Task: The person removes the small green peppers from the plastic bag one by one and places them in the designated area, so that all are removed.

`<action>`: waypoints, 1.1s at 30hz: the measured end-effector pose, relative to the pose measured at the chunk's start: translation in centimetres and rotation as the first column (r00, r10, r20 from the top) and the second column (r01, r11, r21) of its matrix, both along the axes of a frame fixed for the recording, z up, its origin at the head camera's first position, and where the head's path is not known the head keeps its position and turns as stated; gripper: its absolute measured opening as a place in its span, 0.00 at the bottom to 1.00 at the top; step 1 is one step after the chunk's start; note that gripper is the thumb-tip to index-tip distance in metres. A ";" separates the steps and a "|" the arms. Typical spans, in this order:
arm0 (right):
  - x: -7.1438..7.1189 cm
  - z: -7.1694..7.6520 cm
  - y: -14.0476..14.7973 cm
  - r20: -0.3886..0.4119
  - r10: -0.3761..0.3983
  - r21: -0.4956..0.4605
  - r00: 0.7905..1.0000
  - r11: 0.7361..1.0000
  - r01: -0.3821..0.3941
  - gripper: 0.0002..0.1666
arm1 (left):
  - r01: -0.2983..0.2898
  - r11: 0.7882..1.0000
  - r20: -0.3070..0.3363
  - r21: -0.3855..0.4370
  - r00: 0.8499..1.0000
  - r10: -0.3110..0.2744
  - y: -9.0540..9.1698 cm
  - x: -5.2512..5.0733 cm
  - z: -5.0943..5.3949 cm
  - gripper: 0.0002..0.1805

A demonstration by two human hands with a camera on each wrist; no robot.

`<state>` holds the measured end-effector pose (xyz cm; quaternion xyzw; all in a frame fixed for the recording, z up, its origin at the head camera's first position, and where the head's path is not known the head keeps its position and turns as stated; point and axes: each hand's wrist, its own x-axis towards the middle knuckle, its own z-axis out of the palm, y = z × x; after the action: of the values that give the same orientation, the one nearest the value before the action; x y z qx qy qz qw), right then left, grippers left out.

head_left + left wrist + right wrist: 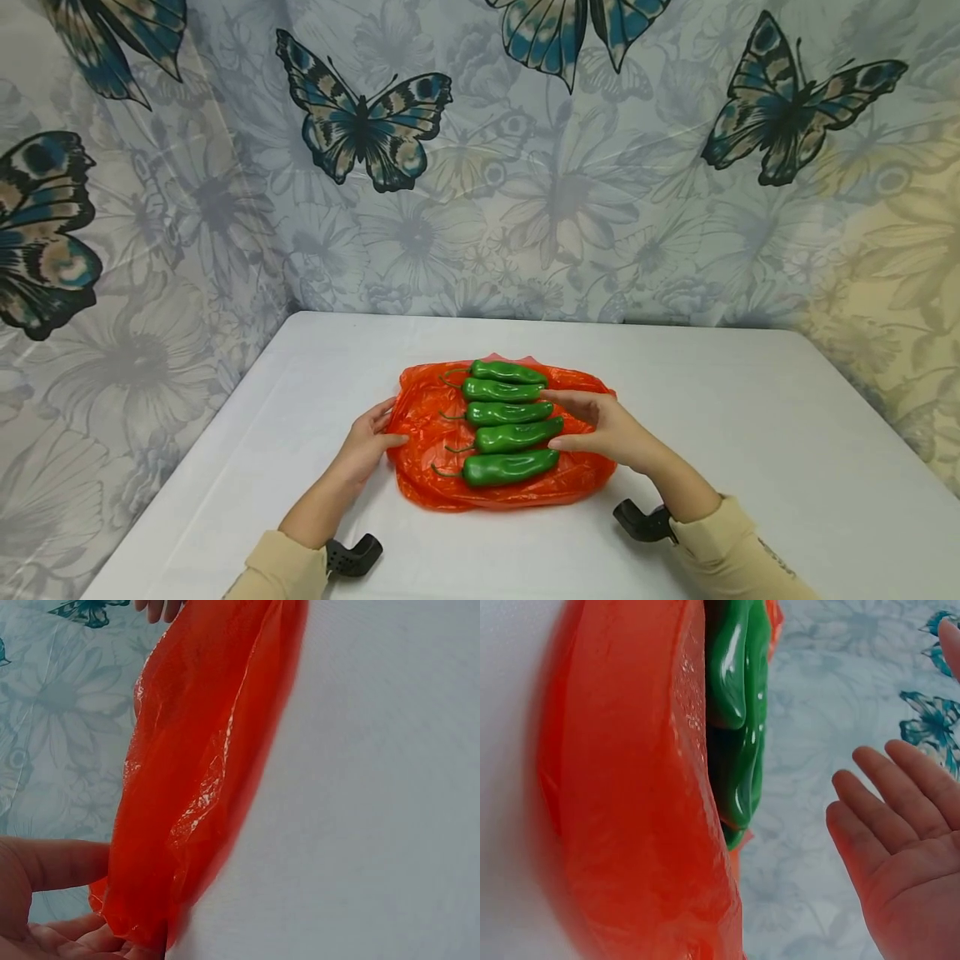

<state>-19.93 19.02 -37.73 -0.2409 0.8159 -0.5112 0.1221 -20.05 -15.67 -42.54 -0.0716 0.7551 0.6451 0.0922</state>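
Several green peppers (508, 414) with thin curled stems lie in a column on a crumpled red plastic bag (427, 492). My left hand (367, 442) is at the bag's left edge. In the left wrist view, the edge of the bag (202, 750) sits between the thumb (71, 864) and the fingers, whose tips are partly hidden by plastic. Over the bag's right part hovers my right hand (600, 425), beside the pepper tips. The right wrist view has its palm and straight fingers (889, 810) apart from the bag (630, 787), holding nothing.
A white table (712, 400) bears the bag near its middle. Behind it and to the left hangs butterfly-patterned cloth (570, 192). Black curved pieces (354, 557) stick out at both wrists.
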 end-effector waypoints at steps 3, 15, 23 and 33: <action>0.1 -0.1 -0.1 0.016 0.016 -0.035 1.000 0.999 -0.015 0.38 | 0.000 1.000 0.002 0.003 1.000 0.000 0.0 0.0 -0.1 0.37; 0.1 -0.8 -0.6 0.041 0.084 -0.091 0.996 0.993 -0.080 0.37 | -0.028 1.000 -0.008 -0.002 1.000 0.028 0.0 0.1 -0.2 0.35; -0.1 -2.0 -0.9 -0.014 0.060 -0.006 0.998 0.998 -0.060 0.34 | -0.017 1.000 -0.026 -0.010 1.000 0.017 0.1 0.0 -0.3 0.35; -0.3 -2.8 -1.1 -0.013 0.089 0.017 0.996 0.996 -0.088 0.29 | -0.015 1.000 -0.013 0.009 1.000 0.015 -0.1 -0.1 -0.5 0.36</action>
<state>-20.19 17.92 -40.49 -0.2793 0.8093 -0.4971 0.1409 -20.15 -15.78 -43.02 -0.0727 0.7523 0.6496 0.0827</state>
